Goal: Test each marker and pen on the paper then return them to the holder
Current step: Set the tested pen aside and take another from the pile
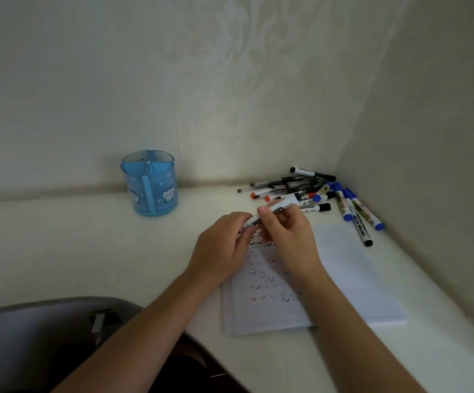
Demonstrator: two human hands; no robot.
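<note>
From the head camera, both hands meet over the top of the lined paper. The left hand and the right hand each pinch one white marker, held slantwise just above the sheet, which carries rows of small check marks. Behind them, a heap of pens and markers lies in the desk corner. The blue holder stands upright well to the left, against the wall.
</note>
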